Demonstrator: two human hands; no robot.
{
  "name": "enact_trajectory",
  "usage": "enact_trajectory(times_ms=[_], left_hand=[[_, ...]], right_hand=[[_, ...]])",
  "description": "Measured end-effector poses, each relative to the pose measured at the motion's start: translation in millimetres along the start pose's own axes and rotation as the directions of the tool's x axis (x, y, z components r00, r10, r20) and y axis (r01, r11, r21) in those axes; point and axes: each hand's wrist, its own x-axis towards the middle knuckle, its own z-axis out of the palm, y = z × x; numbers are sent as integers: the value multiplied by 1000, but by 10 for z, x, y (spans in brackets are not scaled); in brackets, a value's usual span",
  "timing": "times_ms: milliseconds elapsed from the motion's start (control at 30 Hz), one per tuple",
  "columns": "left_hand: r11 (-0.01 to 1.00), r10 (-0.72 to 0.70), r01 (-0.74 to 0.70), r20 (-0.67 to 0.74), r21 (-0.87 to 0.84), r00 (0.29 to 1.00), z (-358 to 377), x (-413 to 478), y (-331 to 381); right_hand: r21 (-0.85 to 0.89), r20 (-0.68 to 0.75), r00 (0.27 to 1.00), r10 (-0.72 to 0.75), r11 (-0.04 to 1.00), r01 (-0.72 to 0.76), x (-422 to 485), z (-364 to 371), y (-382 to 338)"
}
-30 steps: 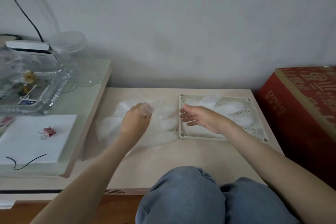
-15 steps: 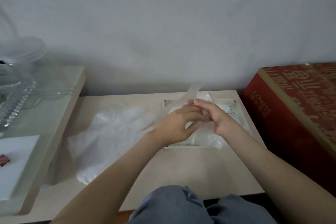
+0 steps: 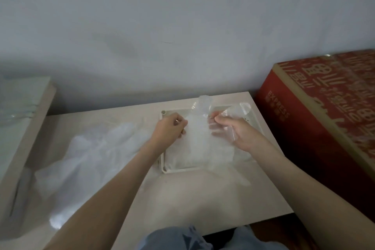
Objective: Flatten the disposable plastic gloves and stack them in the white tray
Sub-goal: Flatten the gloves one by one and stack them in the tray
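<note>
Near the middle of the frame, both hands hold one clear plastic glove point(image 3: 199, 140) stretched between them, just above the white tray point(image 3: 164, 165). The left hand point(image 3: 169, 129) has its fingers curled and pinches the glove's left edge. The right hand point(image 3: 240, 135) pinches the right side between thumb and forefinger; its other fingers lie loosely bent behind the film and show through it. Two of the glove's finger ends stick up past the hands toward the wall. The lower part of the glove hangs down into the tray and spills a little over its near rim. Whether other gloves already lie in the tray cannot be told through the film.

The tray sits on the pale bench point(image 3: 192, 199), right of centre. Left of it, a loose pile of crumpled gloves point(image 3: 91, 158) spreads over the bench, partly under the left forearm. A red printed box point(image 3: 324, 119) stands at the right of the frame, beside the bench. The person's jean-clad knees point(image 3: 174, 238) show at the bottom edge.
</note>
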Motion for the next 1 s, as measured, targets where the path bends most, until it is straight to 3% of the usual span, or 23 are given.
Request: enact_trajectory(times_ms=[167, 233, 433, 633, 733, 833, 900, 1000], left_hand=[[990, 35, -34, -8, 134, 999, 115, 142, -89], [978, 64, -59, -19, 201, 998, 157, 179, -114], [946, 94, -65, -76, 318, 993, 231, 219, -134], [885, 70, -30, -70, 464, 995, 249, 225, -145], [826, 230, -122, -132, 551, 964, 284, 183, -152], [725, 468, -233, -215, 648, 858, 376, 102, -150], [664, 570, -342, -154, 665, 807, 441, 32, -119], [608, 492, -451, 136, 654, 860, 530, -23, -144]], right_hand=[[-91, -214, 976, -25, 996, 6, 200, -230, 31], [-187, -237, 970, -48, 982, 3, 246, -304, 22], [-408, -41, 998, 54, 911, -66, 282, -461, -11], [-622, -74, 995, 67, 777, -98, 237, -561, -66], [-692, -76, 996, 56, 716, -92, 212, -576, -93], [-732, -58, 997, 52, 677, -78, 207, -585, -106], [-745, -51, 997, 55, 662, -75, 201, -591, -106], [-744, -63, 997, 42, 664, -75, 185, -617, -107]])
